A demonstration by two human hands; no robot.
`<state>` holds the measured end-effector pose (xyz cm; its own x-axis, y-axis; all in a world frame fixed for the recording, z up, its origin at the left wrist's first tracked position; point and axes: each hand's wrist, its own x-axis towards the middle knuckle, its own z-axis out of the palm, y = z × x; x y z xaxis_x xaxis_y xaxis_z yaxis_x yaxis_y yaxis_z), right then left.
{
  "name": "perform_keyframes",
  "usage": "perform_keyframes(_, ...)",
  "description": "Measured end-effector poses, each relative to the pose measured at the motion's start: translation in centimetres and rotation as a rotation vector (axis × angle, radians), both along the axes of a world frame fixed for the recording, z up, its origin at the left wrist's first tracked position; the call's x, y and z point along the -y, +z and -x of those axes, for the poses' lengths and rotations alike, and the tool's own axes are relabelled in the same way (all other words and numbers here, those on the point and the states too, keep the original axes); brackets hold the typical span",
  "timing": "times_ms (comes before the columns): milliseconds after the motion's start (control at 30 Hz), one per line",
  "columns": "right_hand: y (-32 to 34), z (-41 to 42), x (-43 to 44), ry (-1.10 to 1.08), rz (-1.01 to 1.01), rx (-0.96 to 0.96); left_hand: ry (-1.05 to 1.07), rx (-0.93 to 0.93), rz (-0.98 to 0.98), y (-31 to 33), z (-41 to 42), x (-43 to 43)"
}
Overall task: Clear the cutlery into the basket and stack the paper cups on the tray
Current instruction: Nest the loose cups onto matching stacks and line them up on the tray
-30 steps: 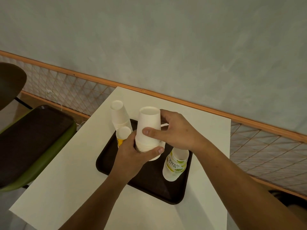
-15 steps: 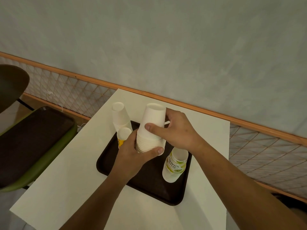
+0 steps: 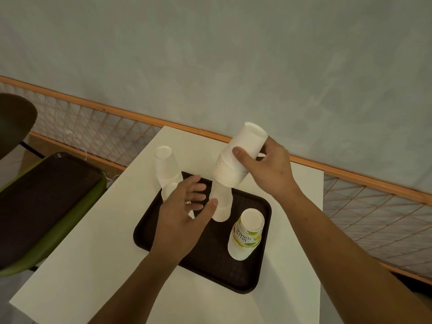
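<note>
My right hand grips a nested stack of white paper cups, upside down and tilted, lifted above the dark tray. Under it a lower white cup stack stands upside down on the tray. My left hand hovers open beside that lower stack, thumb touching its side. A green-printed cup stands upside down at the tray's right. Another white stack stands at the tray's far left corner, with a yellow-printed cup partly hidden behind my left hand. No cutlery or basket is visible.
The tray lies on a small white table against a wire-mesh rail and a grey wall. A green chair with a dark seat stands close to the table's left edge.
My right hand has lifted the upper cups up and to the right, off the lower stack. My left hand has let go of the stack and opened.
</note>
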<state>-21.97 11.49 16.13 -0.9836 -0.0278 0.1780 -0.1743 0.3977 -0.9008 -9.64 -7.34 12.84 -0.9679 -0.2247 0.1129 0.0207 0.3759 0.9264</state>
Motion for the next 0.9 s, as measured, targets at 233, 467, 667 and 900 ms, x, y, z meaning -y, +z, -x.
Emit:
perform_keyframes(233, -4.8, 1.3, 0.8, 0.114, -0.202, -0.016, -0.027, -0.052, 0.021, 3.0, 4.5, -1.5)
perform_keyframes(467, -8.2, 2.3, 1.8, 0.233, -0.246, -0.05, -0.113, 0.064, 0.271, 2.8, 9.7, -1.7)
perform_keyframes(667, -10.1, 2.5, 1.8, 0.298, -0.275, 0.005, -0.149, 0.092, 0.557, 0.3, 11.3, -0.6)
perform_keyframes(900, -11.2, 2.4, 1.7, 0.303, -0.3, 0.063, -0.185, 0.142, 0.69, -0.6, 11.3, -0.7)
